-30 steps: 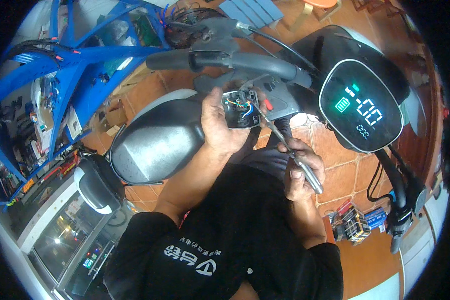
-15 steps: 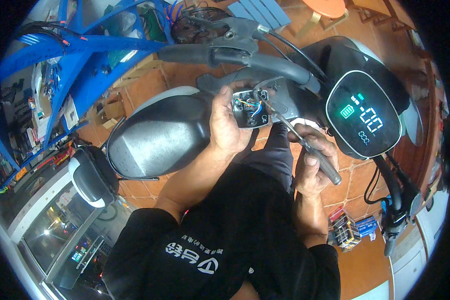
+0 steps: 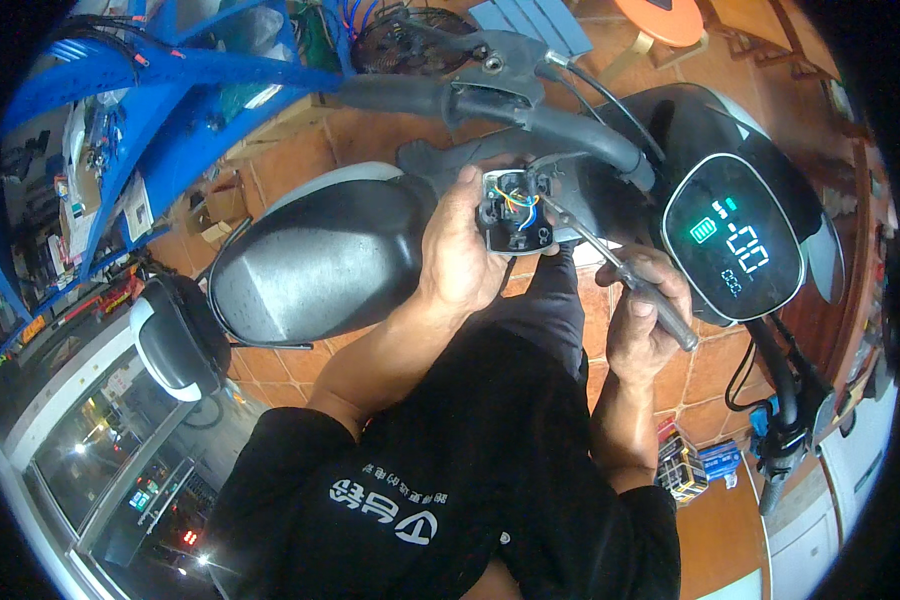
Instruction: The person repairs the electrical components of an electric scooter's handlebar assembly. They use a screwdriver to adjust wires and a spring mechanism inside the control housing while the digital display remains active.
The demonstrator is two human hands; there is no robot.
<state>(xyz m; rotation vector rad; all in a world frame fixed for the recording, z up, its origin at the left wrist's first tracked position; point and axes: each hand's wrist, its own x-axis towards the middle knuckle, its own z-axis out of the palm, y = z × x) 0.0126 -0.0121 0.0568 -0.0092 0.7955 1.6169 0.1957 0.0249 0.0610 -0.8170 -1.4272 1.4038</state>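
While the left hand (image 3: 457,252) clasps an open black plastic housing (image 3: 512,214), the right hand (image 3: 634,338) grips a grey-handled steel screwdriver (image 3: 592,240) slanting forward-left to the housing's right side, tip contact uncertain.

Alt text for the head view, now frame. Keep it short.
A left hand holds a small open housing with coloured wires inside; the right hand holds a screwdriver angled toward it. Around them are a scooter's dark seat at left, handlebar above and lit display at right.
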